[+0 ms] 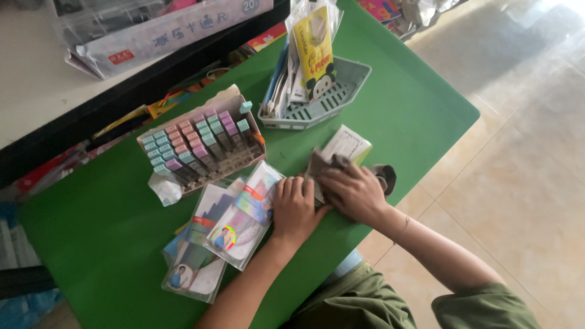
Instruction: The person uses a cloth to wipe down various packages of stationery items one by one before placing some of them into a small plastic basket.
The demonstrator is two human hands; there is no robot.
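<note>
Cloth (321, 163), grey-brown and crumpled, lies on the green table (109, 237) under the right hand (356, 194), whose fingers curl and press it onto a clear packet. The left hand (294, 207) lies flat at nine o'clock from it, fingers together, pinning the same packet's edge. Wiping well likely means keeping that flat hold firm while the cloth moves. At ten o'clock sits a cardboard box of pastel markers (201, 145); at twelve, a grey basket (341, 91) of stationery.
</note>
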